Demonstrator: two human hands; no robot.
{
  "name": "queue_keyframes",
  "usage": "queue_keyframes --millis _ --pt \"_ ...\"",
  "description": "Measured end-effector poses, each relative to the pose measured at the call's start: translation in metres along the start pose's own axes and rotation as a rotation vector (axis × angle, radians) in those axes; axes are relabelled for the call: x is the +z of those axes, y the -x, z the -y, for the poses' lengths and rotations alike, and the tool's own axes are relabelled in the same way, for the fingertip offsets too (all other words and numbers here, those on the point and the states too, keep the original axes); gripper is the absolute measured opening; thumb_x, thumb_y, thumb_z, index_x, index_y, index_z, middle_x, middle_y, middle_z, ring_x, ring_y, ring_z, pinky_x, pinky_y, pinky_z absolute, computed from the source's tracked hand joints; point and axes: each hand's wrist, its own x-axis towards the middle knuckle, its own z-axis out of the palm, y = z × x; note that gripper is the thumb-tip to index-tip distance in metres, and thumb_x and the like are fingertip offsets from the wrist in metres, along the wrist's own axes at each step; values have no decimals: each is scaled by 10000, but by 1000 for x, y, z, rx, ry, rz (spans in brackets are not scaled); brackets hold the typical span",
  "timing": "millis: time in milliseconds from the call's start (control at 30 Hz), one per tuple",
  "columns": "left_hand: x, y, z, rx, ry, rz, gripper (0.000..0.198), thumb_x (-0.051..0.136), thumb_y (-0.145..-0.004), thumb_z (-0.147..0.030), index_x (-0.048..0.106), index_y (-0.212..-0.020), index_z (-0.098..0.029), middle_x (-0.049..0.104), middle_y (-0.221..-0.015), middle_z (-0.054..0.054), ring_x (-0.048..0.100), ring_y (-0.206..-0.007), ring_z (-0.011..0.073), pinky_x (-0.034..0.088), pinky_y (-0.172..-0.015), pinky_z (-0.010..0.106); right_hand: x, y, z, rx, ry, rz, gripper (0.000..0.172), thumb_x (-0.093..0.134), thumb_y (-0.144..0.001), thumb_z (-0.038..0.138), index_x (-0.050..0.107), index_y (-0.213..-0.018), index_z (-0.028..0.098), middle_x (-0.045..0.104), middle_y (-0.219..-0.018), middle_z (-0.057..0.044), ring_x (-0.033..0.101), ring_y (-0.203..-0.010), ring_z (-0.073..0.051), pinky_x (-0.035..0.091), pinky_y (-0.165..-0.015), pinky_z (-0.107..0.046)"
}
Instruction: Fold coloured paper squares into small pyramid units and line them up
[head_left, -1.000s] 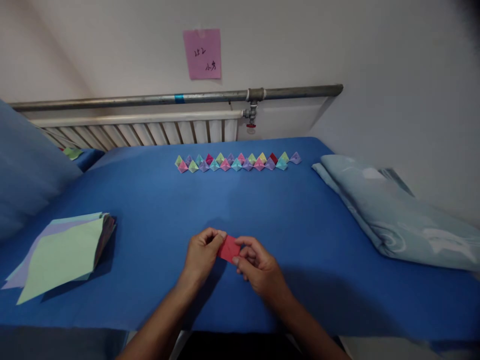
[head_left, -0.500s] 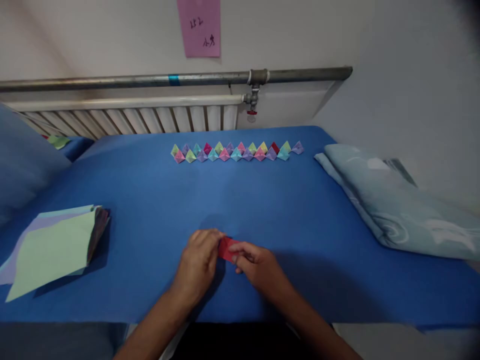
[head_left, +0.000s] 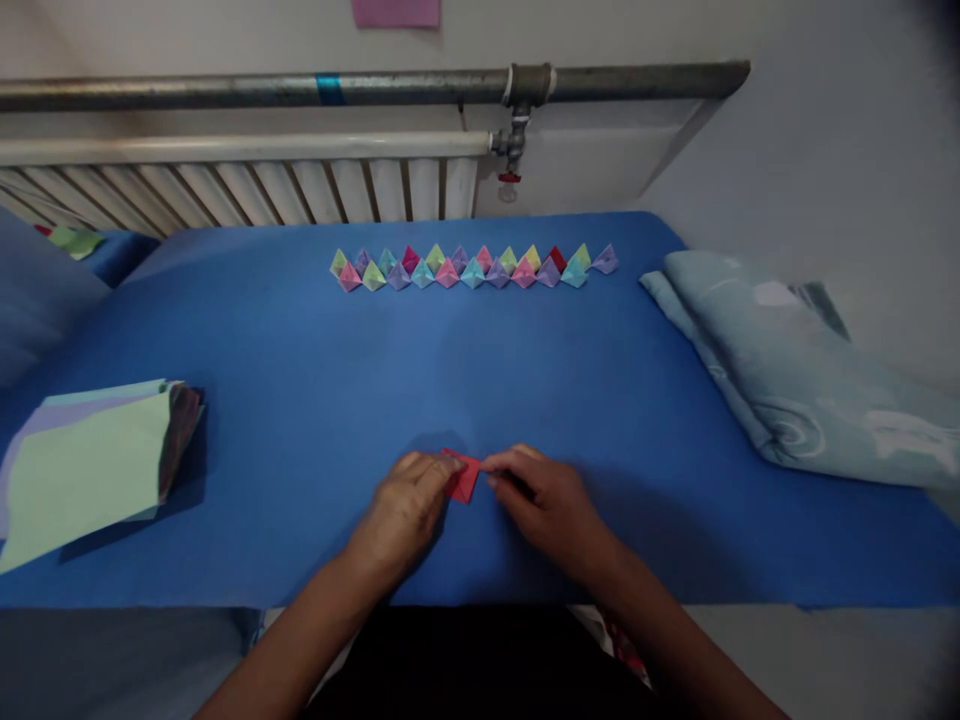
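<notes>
A small folded piece of red paper lies on the blue-covered surface in front of me. My left hand is at its left side, fingers closed over that part and pressing it down; the covered portion is hidden. At the paper's right corner is my right hand, its index fingertip by the edge and its thumb a little below, with a gap between them. Whether that fingertip touches the paper I cannot tell. Its other fingers are curled and partly hidden.
Two rows of small folded paper pieces in several colours stand towards the back. A stack of coloured paper sheets lies at left, a folded pale-green blanket at right. Behind the blue cover are a radiator and a pipe.
My right hand has let go of the red paper and shifted right, its fingers parting. The left fingers now lie over the paper. The view has tilted down.
</notes>
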Motion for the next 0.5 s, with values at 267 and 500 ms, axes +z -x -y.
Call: queue_keyframes --millis 267,500 --pt "4 4 -3 14 -102 -20 271 415 -931 -108 566 -1148 -166 691 -979 72 623 -904 198 527 -814 384 3 -11 -15 -394 218 138 250 516 -861 111 648 -1053 200 660 -1093 -80 563 -976 -200 456 -888 -395" --pt "-4 13 -2 16 -68 -37 348 475 -888 -117 478 -1235 -151 633 -1166 133 595 -1102 222 510 -913 401 -2 -15 -19 -431 249 186 213 530 -871 103 643 -1035 177 665 -1074 -81 573 -943 -198 482 -854 -369"
